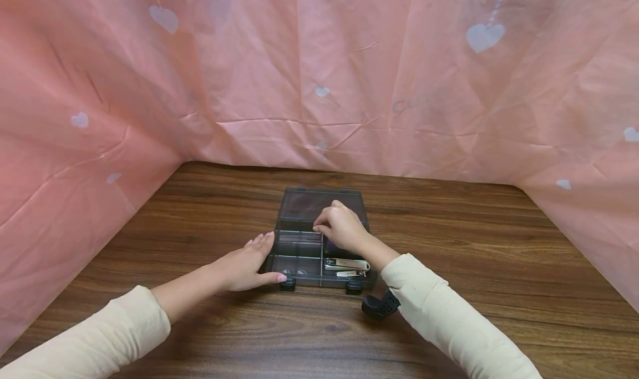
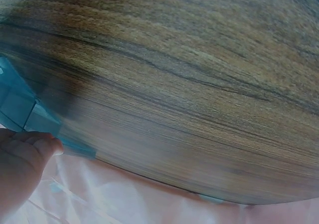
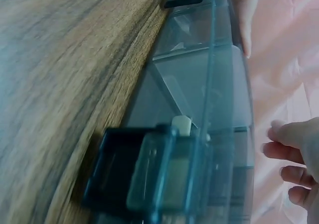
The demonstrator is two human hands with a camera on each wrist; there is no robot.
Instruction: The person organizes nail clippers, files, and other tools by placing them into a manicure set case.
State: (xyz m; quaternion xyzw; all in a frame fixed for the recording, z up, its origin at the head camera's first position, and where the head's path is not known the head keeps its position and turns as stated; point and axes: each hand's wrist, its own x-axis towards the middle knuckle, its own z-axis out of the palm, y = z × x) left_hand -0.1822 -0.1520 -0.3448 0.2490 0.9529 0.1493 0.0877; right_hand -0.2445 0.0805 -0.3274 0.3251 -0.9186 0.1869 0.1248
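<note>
A dark translucent compartment box (image 1: 308, 279) lies on the table with its lid (image 1: 304, 204) folded back. Along its left side rests my left hand (image 1: 244, 265), fingers extended and thumb by the front left latch (image 1: 287, 283). My right hand (image 1: 341, 227) hovers over the right half, its fingers curled and thumb near the index finger. No item shows at those fingertips (image 3: 273, 133) in the right wrist view. A larger nail clipper (image 1: 344, 264) and a smaller nail clipper (image 1: 351, 274) lie in the front right compartment. Something purple (image 1: 331, 246) is partly hidden beneath my right hand.
The wooden table (image 1: 199, 212) surrounds the box. Pink curtain fabric (image 1: 309, 79) with white hearts closes off the back and both sides. A black wrist-worn device (image 1: 379, 307) hangs under my right wrist, close to the front right latch (image 1: 354, 286).
</note>
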